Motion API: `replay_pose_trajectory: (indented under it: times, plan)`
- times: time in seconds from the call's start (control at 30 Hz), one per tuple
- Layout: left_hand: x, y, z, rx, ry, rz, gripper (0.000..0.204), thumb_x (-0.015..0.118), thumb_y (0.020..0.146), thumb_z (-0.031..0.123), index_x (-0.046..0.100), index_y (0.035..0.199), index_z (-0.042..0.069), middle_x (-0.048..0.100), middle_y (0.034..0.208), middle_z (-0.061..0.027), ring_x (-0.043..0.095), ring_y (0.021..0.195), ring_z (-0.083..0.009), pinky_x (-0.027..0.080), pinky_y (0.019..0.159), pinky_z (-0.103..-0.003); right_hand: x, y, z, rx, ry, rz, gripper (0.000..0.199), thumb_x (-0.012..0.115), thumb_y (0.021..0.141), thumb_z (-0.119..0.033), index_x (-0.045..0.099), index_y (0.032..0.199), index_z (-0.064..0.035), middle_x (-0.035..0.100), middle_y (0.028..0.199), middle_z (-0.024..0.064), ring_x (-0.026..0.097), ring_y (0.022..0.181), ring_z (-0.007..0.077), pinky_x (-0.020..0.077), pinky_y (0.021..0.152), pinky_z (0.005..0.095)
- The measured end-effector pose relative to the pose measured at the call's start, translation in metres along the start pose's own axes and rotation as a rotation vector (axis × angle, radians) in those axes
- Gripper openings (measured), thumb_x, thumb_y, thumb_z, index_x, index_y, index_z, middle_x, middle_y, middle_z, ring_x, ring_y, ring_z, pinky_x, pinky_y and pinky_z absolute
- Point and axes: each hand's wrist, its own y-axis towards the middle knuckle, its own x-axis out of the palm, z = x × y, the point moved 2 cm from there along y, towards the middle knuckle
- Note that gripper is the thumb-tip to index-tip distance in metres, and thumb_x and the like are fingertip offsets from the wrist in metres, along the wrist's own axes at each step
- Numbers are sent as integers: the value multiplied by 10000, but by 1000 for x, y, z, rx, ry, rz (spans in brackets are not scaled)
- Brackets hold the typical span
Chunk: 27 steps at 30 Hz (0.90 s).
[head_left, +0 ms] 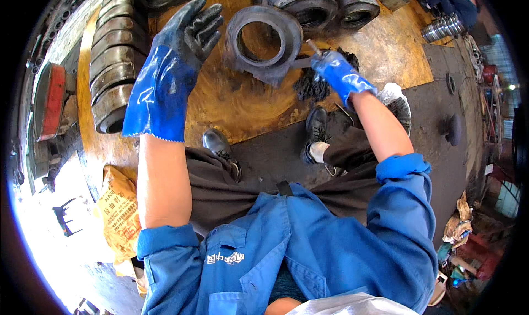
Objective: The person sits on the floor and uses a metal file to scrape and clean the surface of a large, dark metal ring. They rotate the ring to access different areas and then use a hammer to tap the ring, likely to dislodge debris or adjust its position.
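Fingers of the right hand (pixel 337 71), in a glossy blue rubber glove, close around a thin metal tool (pixel 313 46) whose tip sits at the rim of a thick, dark, rough metal ring (pixel 264 39) lying on an orange-brown board (pixel 242 106). Spread fingers of the left hand (pixel 176 56), gloved alike and grimy, hover empty beside the ring. Black shavings (pixel 311 86) lie under the right hand. Stacked grey rings (pixel 113 56) stand at left, more rings (pixel 308 4) beyond.

We hold our left hand (pixel 176 56) raised, fingers spread and open, touching nothing. Our right hand (pixel 337 72) is extended forward, closed in a fist. Both forearms are bare, sleeves rolled to the elbows.
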Motion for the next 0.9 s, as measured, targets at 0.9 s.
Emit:
replay_pose_trajectory:
  times: [0.9]
  plan:
    - [-12,-36,48,127,40,152,488,502,1070,369,505,1484,111,540,1496,-160,528,1353,-310,415,1140,-454,123,24,14,98,335,65,204,752,891,-221,735,917,-19,713,767,42,655,660,134,529,603,301]
